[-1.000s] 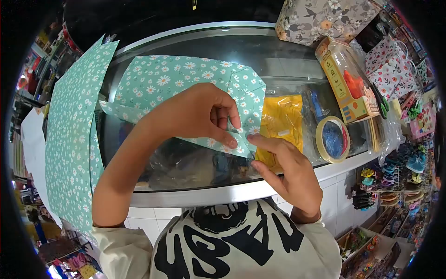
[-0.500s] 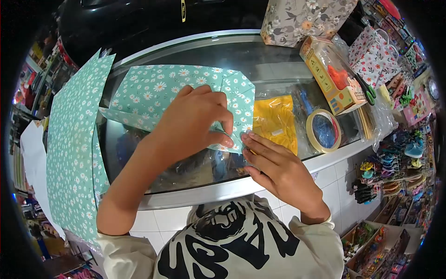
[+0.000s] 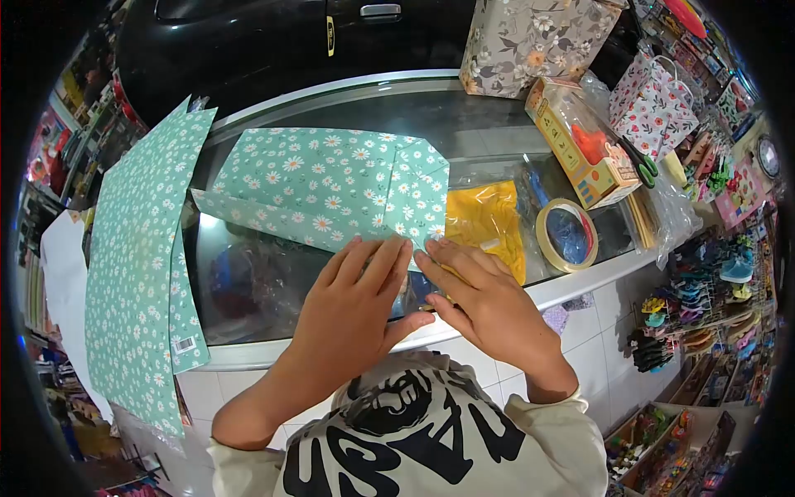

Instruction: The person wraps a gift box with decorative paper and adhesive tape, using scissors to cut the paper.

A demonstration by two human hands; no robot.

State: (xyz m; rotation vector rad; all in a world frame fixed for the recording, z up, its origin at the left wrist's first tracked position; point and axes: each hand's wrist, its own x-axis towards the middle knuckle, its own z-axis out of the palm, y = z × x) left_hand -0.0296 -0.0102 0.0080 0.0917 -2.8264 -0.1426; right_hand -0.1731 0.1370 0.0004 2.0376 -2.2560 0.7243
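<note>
A folded piece of green wrapping paper with white daisies lies on a glass-topped counter. My left hand lies along the paper's near edge, its fingers stretched out and its thumb pointing right. Beside it, my right hand rests with extended fingertips at the near right corner of the paper. Part of that corner is hidden under the fingertips. Neither hand grips anything that I can see. A yellow item in clear plastic lies just beyond my right hand.
To the right are a roll of tape, a toy box and green-handled scissors. A floral gift box stands at the back. A large daisy-patterned sheet hangs over the left end. The counter's pale edge runs nearest me.
My left hand has come down and nearer to me from above the paper, its bent fingers now straightened along the near edge. My right hand stays near the corner. The camera view has shifted slightly.
</note>
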